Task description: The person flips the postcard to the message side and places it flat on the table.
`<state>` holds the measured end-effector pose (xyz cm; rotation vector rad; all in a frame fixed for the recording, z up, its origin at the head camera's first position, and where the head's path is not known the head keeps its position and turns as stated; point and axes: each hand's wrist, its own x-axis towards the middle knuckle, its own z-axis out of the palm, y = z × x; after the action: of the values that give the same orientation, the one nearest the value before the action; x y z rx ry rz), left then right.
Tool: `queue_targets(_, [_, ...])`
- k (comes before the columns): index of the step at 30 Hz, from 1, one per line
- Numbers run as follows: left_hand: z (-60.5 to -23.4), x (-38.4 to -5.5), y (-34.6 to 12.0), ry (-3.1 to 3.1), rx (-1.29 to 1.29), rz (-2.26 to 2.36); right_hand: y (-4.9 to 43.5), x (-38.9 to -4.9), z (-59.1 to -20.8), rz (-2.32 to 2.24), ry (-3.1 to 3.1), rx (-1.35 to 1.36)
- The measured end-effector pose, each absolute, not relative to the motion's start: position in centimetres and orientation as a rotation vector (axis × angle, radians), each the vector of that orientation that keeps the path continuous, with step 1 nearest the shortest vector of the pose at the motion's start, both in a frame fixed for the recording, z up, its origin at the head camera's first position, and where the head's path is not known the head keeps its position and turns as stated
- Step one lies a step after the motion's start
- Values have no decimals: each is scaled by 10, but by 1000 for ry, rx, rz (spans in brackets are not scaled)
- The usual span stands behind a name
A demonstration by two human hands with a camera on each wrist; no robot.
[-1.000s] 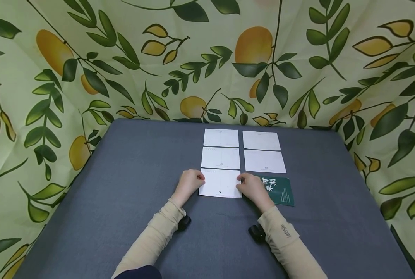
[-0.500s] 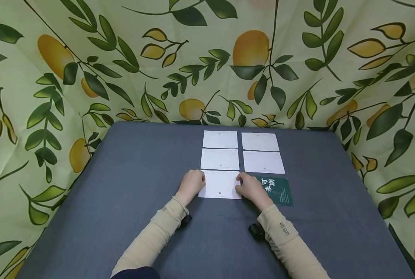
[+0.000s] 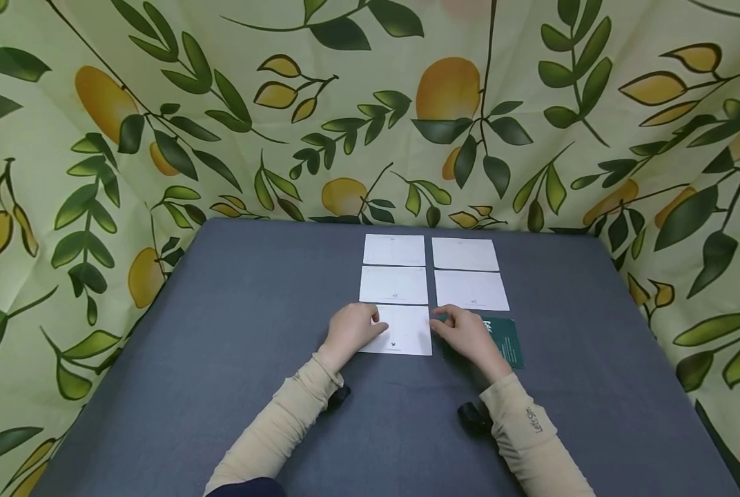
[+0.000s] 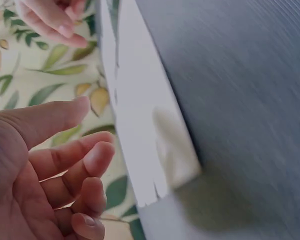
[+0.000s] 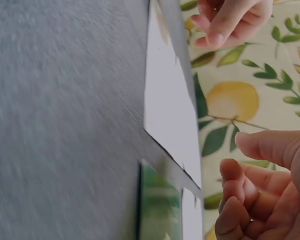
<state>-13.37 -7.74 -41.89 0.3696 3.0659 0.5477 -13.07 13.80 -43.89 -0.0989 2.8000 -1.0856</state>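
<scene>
My left hand (image 3: 353, 330) hovers over the left part of the nearest white card (image 3: 407, 331), covering its left edge in the head view. In the left wrist view, the thumb and loosely bent fingers (image 4: 97, 157) stand apart with nothing between them. By the same card's right edge is my right hand (image 3: 466, 335), which hides the left part of a green card (image 3: 505, 342) with white writing. The right wrist view shows that hand's fingers (image 5: 232, 170) also apart from the thumb, holding nothing.
Two more white cards, a middle one (image 3: 395, 284) and a far one (image 3: 395, 250), continue the left column. Another two, one nearer (image 3: 471, 290) and one farther (image 3: 466, 254), lie beyond the green card. A grey cloth covers the table (image 3: 270, 276); a leaf-patterned curtain (image 3: 370, 69) hangs behind.
Both hands have let go of the nearest white card's side edges. The left hand has moved inward over the card, and the right hand has shifted right over the green card.
</scene>
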Motion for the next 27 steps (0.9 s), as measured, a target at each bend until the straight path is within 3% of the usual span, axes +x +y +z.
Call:
queue_targets(15, [-423, -121, -21, 2725, 482, 1142, 205, -108, -427, -973, 2848, 52])
queue_targets(27, [-437, -111, 9, 2504, 481, 1265, 236, -94, -433, -899, 2750, 188])
